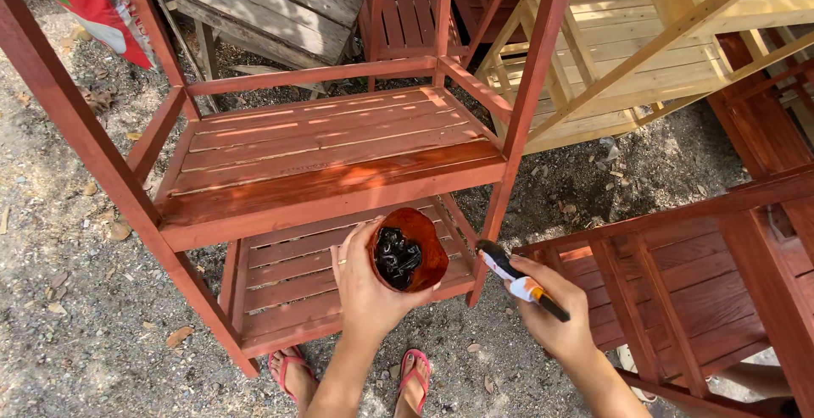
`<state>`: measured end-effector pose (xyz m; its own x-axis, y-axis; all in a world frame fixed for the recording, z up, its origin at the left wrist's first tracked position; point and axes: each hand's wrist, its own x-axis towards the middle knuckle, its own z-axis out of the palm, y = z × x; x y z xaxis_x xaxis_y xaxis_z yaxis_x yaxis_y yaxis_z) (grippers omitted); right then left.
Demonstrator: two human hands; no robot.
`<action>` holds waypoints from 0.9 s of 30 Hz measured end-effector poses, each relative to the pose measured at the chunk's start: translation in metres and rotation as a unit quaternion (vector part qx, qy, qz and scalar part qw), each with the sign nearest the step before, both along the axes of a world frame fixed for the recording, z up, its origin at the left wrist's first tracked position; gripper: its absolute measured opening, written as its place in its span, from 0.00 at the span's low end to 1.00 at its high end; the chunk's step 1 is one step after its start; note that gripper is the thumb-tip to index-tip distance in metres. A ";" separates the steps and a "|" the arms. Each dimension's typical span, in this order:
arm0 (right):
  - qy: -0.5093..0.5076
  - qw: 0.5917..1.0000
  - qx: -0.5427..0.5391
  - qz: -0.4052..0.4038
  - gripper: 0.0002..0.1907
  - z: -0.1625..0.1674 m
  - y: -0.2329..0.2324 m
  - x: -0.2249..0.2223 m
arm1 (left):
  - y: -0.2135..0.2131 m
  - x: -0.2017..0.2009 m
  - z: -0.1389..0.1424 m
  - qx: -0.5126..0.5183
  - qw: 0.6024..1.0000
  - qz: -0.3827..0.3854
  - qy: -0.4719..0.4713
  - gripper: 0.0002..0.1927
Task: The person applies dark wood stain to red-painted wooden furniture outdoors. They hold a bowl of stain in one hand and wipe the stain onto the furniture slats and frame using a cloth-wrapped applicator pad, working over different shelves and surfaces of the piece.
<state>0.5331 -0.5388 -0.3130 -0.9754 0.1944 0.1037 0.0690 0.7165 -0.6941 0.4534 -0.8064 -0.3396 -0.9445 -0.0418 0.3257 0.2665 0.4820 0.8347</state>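
Left hand (369, 287) cups the stain pot (409, 250); right hand (551, 312) grips a brush (519, 281) beside it.

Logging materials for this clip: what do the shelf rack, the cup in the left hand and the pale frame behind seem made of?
Shelf rack: slatted wood, red-brown stain, glossy as if wet on the front slat. Cup in the left hand: probably plastic, stain-coated, holding dark liquid. Pale frame: bare, unfinished wood, light yellow.

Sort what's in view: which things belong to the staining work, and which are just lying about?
In use: left hand holding stain cup; right hand holding paintbrush; red-stained shelf rack.

Lying about: unstained wooden frame; grey weathered bench; dry leaves.
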 end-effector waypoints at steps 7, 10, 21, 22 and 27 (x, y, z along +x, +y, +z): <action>0.101 0.870 0.397 0.275 0.21 -0.154 0.040 -0.097 | 0.036 0.000 -0.093 -0.012 0.999 0.024 -0.040 0.60; 0.112 0.821 0.475 0.296 0.17 -0.199 0.053 -0.129 | 0.042 0.000 -0.120 -0.010 0.998 0.019 -0.053 0.60; 0.116 0.778 0.580 0.210 0.14 -0.222 0.056 -0.162 | 0.049 -0.023 -0.158 -0.008 0.998 -0.018 -0.061 0.59; 0.126 0.780 0.571 0.221 0.14 -0.222 0.060 -0.161 | 0.048 -0.024 -0.159 -0.006 0.998 -0.021 -0.055 0.60; 0.116 0.780 0.577 0.213 0.11 -0.255 0.062 -0.157 | 0.047 -0.025 -0.166 -0.009 0.998 -0.026 -0.053 0.61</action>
